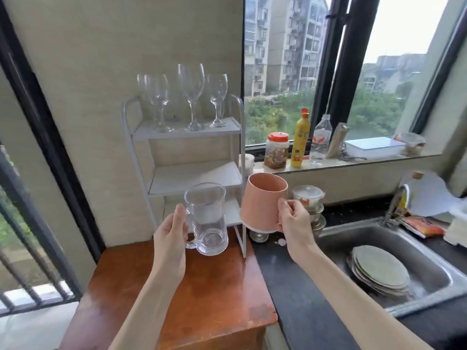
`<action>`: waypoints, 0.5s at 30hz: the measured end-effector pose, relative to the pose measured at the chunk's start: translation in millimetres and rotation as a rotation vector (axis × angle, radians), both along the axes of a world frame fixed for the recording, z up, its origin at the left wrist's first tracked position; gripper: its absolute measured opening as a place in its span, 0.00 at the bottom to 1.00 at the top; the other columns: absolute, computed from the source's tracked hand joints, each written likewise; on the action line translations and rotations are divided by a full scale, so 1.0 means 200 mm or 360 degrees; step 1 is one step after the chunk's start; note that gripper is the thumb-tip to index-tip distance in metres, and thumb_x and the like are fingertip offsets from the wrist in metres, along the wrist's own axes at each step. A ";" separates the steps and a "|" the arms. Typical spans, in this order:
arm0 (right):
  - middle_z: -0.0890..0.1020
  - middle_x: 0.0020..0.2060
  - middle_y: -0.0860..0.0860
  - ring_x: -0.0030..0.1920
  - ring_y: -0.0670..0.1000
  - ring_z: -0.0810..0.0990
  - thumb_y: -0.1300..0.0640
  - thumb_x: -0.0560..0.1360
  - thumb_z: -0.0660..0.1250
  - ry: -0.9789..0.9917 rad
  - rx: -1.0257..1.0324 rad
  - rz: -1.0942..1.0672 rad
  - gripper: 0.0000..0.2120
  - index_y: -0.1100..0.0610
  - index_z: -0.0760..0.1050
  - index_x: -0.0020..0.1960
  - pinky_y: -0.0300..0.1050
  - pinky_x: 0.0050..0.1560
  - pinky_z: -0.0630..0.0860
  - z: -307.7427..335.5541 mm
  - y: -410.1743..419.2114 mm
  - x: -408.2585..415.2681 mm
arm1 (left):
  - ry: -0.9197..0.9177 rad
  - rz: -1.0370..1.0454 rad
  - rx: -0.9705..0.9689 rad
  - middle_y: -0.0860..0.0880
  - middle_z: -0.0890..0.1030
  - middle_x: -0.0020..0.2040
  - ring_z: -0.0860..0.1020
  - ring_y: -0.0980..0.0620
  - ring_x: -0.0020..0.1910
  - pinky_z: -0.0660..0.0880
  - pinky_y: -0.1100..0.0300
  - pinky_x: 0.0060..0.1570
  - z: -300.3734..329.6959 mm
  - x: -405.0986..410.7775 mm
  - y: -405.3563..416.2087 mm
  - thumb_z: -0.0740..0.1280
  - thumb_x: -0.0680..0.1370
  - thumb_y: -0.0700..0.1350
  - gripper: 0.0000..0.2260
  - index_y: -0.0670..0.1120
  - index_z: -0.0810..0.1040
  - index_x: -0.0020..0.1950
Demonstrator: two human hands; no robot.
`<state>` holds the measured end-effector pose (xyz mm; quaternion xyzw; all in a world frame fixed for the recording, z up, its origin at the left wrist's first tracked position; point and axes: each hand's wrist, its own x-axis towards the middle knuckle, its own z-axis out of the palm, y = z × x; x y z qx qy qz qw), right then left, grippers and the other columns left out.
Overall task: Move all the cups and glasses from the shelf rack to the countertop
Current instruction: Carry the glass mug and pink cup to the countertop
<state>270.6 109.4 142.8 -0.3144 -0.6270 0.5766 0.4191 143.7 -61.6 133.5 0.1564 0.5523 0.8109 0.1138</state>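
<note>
From the head camera, the left hand [169, 233] grips the handle of a clear glass mug [207, 219] and the right hand [293, 218] closes around the handle side of a pink cup [262, 202], both lifted in front of the white shelf rack [188, 132]. Four wine glasses [192, 97] remain on its top tier; its middle tier looks bare. The dark countertop [298, 286] offers room between the wooden surface [202, 286] and the sink [434, 276] edge.

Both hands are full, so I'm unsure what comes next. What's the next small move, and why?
Probably set both down: the left hand holds the glass mug, the right hand the pink cup, both in the air, and wine glasses remain on the rack.
</note>
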 end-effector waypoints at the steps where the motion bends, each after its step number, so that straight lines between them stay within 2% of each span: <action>1: 0.72 0.33 0.50 0.37 0.49 0.71 0.53 0.79 0.58 0.0008 -0.0005 -0.0041 0.11 0.56 0.69 0.40 0.54 0.45 0.73 0.00 0.02 0.09 | -0.0010 -0.0054 -0.0003 0.58 0.62 0.23 0.59 0.57 0.26 0.56 0.58 0.34 0.01 0.05 0.03 0.63 0.77 0.52 0.19 0.49 0.64 0.27; 4: 0.73 0.34 0.49 0.36 0.48 0.72 0.53 0.79 0.57 -0.0013 0.0032 -0.0186 0.11 0.55 0.70 0.40 0.49 0.43 0.73 0.01 0.09 0.41 | -0.0017 -0.0215 -0.0042 0.57 0.62 0.22 0.59 0.58 0.25 0.56 0.59 0.34 0.04 0.26 0.17 0.63 0.77 0.52 0.18 0.50 0.65 0.28; 7: 0.73 0.32 0.48 0.34 0.47 0.72 0.53 0.79 0.57 -0.0055 0.0107 -0.0359 0.11 0.55 0.70 0.40 0.47 0.40 0.73 0.01 0.15 0.80 | -0.0077 -0.0376 0.0017 0.57 0.63 0.20 0.62 0.60 0.21 0.60 0.64 0.29 0.05 0.54 0.35 0.63 0.78 0.49 0.16 0.49 0.67 0.30; 11: 0.74 0.35 0.47 0.37 0.46 0.73 0.52 0.79 0.58 -0.0070 0.0086 -0.0574 0.09 0.56 0.71 0.44 0.44 0.39 0.72 -0.01 0.24 1.35 | -0.0077 -0.0574 0.0008 0.57 0.62 0.20 0.58 0.57 0.26 0.55 0.60 0.31 0.01 0.97 0.57 0.63 0.77 0.49 0.18 0.48 0.63 0.29; 15: 0.71 0.32 0.47 0.32 0.46 0.69 0.53 0.79 0.58 -0.0041 0.0017 -0.0739 0.09 0.53 0.69 0.41 0.40 0.34 0.67 -0.02 0.28 1.97 | -0.0190 -0.0792 -0.0023 0.58 0.66 0.21 0.62 0.60 0.23 0.57 0.62 0.30 -0.07 1.49 0.76 0.64 0.77 0.49 0.15 0.48 0.69 0.31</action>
